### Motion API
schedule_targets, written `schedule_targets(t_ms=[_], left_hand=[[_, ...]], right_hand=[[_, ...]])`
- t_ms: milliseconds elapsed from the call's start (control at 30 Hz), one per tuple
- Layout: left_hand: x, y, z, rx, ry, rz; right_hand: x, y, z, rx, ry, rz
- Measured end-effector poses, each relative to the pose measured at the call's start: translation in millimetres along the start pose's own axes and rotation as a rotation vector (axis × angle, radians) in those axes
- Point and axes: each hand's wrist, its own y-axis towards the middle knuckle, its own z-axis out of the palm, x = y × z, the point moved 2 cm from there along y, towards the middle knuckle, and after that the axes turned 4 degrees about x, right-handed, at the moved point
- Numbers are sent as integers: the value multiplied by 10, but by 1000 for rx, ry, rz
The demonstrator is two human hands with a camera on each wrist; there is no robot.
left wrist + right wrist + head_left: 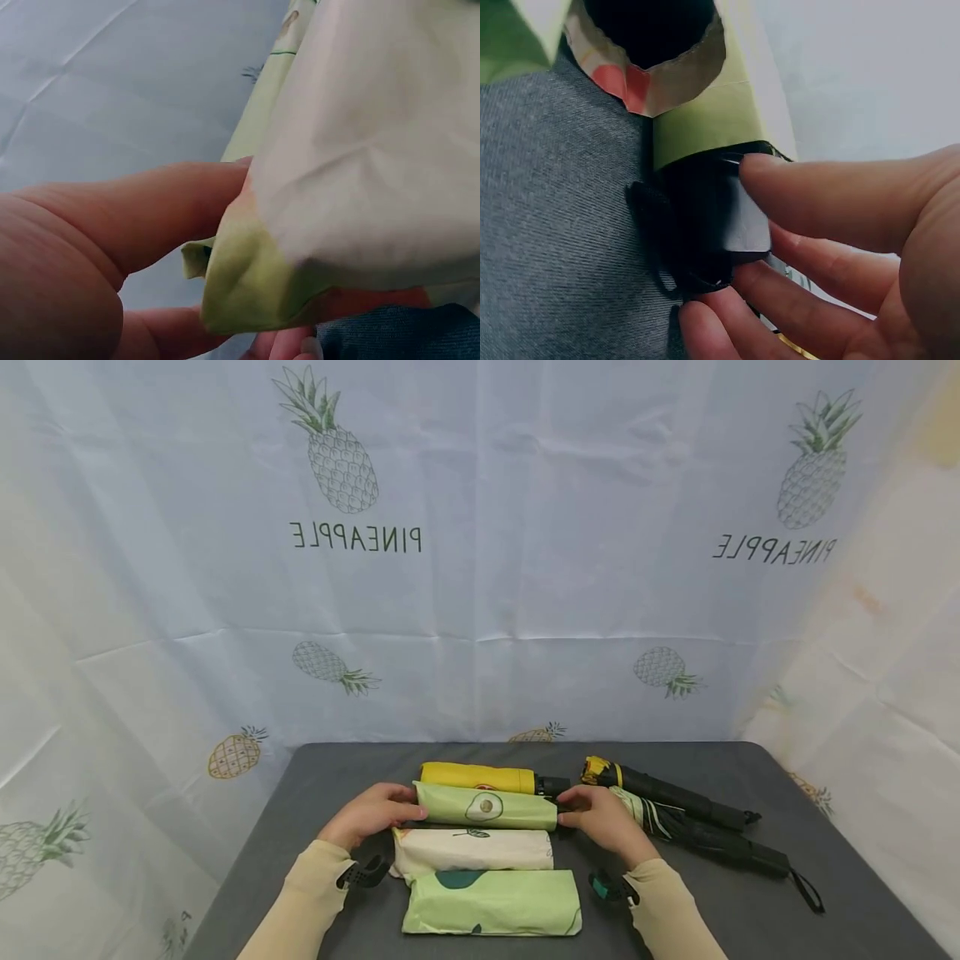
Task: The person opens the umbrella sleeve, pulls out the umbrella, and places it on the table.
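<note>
A folded umbrella in a light green sleeve with an avocado print lies crosswise between my two hands. My left hand holds the left end of this sleeve, thumb in front and fingers behind; in the left wrist view a cream sleeve covers part of that grip. At the other end, my right hand pinches the black handle that sticks out of the sleeve, thumb on one side and fingers round the other. A dark wrist strap hangs by the handle.
Behind lies a yellow umbrella with a black handle. In front are a cream sleeve and a larger green sleeve. Two unsleeved black folded umbrellas, one yellow-tipped and one green-striped, lie slantwise at right on the grey table.
</note>
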Motion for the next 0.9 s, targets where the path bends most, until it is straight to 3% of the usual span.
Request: schedule_targets(t_ms=[300, 900], left_hand=[[-23, 18, 41, -47, 54, -36], [-73, 39, 131, -38, 96, -43]], right_hand=[[-54, 11, 40, -13, -9, 43], [-37, -20, 47, -17, -31, 40]])
